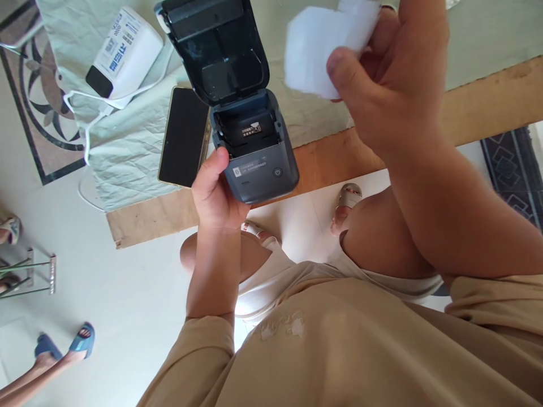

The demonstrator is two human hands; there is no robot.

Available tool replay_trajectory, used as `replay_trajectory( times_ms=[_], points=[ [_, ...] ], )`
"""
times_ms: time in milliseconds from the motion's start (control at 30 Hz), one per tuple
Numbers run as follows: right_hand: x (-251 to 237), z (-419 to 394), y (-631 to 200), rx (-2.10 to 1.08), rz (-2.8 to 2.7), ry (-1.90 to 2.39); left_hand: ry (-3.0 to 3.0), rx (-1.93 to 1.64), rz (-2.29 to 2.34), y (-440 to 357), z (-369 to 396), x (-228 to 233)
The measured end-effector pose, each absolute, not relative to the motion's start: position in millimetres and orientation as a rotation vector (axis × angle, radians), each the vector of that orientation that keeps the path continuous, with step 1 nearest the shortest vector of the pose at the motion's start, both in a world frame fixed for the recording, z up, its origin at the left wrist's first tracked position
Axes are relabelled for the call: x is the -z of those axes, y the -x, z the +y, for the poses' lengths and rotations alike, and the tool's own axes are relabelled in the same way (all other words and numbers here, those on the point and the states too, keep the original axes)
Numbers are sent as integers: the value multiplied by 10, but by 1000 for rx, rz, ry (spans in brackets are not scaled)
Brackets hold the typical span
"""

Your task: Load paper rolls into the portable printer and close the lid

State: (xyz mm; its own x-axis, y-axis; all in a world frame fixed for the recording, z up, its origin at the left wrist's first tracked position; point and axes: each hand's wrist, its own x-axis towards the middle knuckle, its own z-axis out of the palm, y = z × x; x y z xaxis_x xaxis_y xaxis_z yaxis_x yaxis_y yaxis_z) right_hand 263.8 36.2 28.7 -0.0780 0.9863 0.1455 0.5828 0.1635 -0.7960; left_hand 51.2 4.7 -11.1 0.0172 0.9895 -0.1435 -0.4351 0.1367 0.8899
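My left hand [214, 195] grips the lower left corner of a small dark grey label printer [254, 152], holding it above the table edge. Its lid [216, 45] stands open and the inner bay looks empty apart from a small label. My right hand [390, 85] is raised to the right of the printer, fingers closed on a white roll or strip of paper [314, 48], which is blurred. The paper is apart from the printer.
A black phone [183, 137] lies face up on a pale green cloth [123, 152] over a wooden table [487, 96]. A white charger box [123, 53] with a white cable sits behind it. Another person's feet in blue sandals [68, 345] are at lower left.
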Motion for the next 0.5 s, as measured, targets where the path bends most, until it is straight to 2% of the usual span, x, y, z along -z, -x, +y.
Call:
replay_trajectory(
  times_ms=[167,367,500],
  points=[
    [-208,359,-2620,-521,-1827,1378,-718,-1332,905,-531,45,118],
    [-79,429,-2610,-503,-2140,1461,-720,-1318,917,-507,40,108],
    [-110,424,-2668,-348,-2102,1291,-727,-1324,935,-506,38,93]
  ],
)
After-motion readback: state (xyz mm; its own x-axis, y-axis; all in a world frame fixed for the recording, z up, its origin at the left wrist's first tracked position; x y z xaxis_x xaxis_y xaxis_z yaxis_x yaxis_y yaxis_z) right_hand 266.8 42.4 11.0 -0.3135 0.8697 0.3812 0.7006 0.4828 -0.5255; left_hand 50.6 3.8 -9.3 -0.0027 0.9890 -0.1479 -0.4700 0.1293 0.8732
